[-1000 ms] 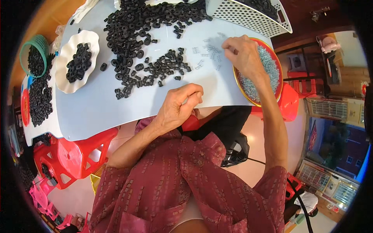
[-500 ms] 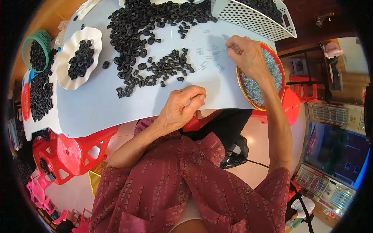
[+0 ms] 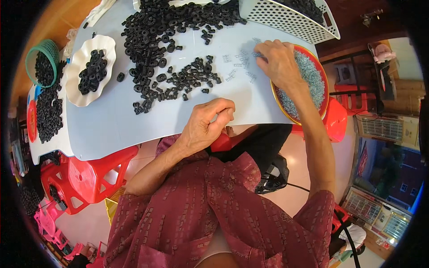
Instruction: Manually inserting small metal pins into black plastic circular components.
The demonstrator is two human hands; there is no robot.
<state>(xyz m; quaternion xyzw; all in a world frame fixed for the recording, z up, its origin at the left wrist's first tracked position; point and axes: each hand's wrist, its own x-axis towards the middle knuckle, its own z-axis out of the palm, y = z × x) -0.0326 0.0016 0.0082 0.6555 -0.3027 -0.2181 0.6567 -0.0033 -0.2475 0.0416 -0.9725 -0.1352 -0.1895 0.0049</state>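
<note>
My left hand (image 3: 208,120) is closed above the table's near edge, thumb against curled forefinger; whatever lies inside is hidden. At the right, my right hand (image 3: 280,63) reaches down to the tabletop with thumb and forefinger apart. Its fingertips touch or nearly touch small silvery pieces (image 3: 242,59) that look like coil springs, scattered in a loose patch. Under that forearm stands a red, gold-rimmed round tray (image 3: 325,94) filled with more of these pieces (image 3: 308,73). Small black moulded parts (image 3: 190,78) lie in a group left of the springs, joining a larger heap (image 3: 147,44) behind.
A white scalloped dish (image 3: 73,91) holds black parts on the left. Beyond it are a green mesh basket (image 3: 51,49) and more black parts (image 3: 49,116). A perforated white basket (image 3: 286,22) stands far right. Red stools (image 3: 91,176) are by the table (image 3: 111,134).
My right hand has shifted slightly and lowered to the scattered springs, its thumb and forefinger parting from a pinch. My left hand stays closed in nearly the same place.
</note>
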